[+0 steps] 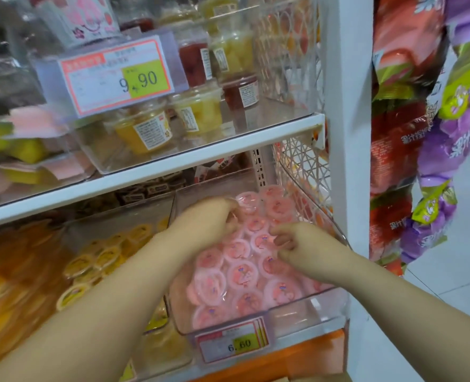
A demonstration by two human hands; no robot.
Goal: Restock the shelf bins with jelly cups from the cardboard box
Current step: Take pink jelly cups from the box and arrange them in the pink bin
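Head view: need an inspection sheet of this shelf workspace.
Surface: white shelf, two tiers in view, clear bins on both.
Job's things: pink jelly cups fill the right bin; yellow jelly cups sit in the bin to its left; cardboard box not seen.
Clutter: nothing seen.
Hands: left hand and right hand are both in the right bin, fingers curled over the pink cups; grip cannot be told.
Cables: nothing seen.
Surroundings: jars on the upper tier behind a 9.90 tag; 6.60 tag on the right bin's front; snack bags hang to the right.
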